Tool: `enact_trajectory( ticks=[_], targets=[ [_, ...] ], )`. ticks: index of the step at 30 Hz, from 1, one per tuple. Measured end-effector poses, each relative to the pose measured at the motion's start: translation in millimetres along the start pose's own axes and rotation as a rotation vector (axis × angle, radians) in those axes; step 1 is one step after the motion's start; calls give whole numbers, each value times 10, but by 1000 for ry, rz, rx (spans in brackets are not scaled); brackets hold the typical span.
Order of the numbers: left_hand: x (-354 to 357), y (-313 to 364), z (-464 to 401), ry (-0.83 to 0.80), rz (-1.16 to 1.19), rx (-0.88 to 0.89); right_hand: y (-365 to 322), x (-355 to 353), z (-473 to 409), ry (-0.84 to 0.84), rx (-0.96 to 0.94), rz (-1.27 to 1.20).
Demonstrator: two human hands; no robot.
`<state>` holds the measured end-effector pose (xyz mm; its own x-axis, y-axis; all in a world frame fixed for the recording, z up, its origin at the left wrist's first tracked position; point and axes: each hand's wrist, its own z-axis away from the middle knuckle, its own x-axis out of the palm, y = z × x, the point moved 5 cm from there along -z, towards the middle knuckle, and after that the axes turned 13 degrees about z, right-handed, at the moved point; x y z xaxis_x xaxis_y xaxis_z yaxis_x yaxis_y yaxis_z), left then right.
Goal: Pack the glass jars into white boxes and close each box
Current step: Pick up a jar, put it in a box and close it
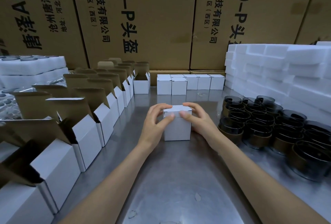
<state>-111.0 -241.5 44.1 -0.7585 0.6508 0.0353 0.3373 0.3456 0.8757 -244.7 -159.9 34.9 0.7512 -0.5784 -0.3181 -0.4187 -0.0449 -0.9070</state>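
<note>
Gripping white box [177, 125] mid-counter [172, 179], left hand [155, 121] and right hand [198, 121] each grasping its lid, jars [268, 127] right.

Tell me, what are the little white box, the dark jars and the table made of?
White box: probably cardboard, matte white; the open boxes show brown insides. Dark jars: apparently smoky see-through glass with a brownish band. Table: likely metal, grey and faintly reflective.
</note>
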Motion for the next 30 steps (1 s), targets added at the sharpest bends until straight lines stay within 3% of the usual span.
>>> enact_trajectory(
  ticks=[7,13,15,20,24,30],
  targets=[
    [-9,-31,-22,22,20,-7,96,6,-21,-93,111,-78],
    [-37,-132,-57,31,155,-188,72,16,-36,-71,118,-66],
    [-20,-147,-43,38,133,-190,57,33,-36,-9,86,-34],
    [-40,-189,-26,113,49,-172,-20,-39,73,402,-143,320],
    [-11,-223,-57,65,27,-163,9,-3,23,420,-155,516],
    [192,-496,-395,-192,-174,-178,266,-119,-327,441,115,683]
  ],
)
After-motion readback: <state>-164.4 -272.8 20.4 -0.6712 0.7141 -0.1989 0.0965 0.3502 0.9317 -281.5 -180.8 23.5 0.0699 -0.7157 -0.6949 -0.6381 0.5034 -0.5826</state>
